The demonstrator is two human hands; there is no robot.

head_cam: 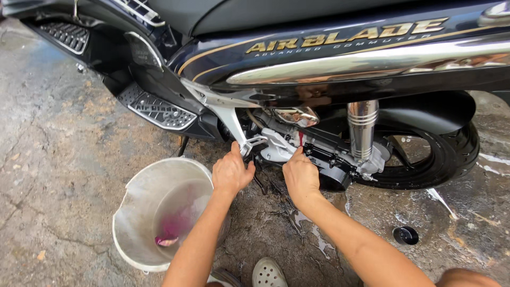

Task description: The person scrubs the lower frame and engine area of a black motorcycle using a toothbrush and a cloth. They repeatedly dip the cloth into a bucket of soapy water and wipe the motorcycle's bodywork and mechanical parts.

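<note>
My left hand reaches up with a finger against the silver footpeg bracket under the dark blue scooter, fingers loosely curled and holding nothing I can see. My right hand presses its fingertips to the grey engine casing; whether it grips anything I cannot tell. Gold lettering runs along the side panel above a chrome rail (a long bright strip). A pale bucket with something pink inside sits just left of my left arm on wet concrete
</note>
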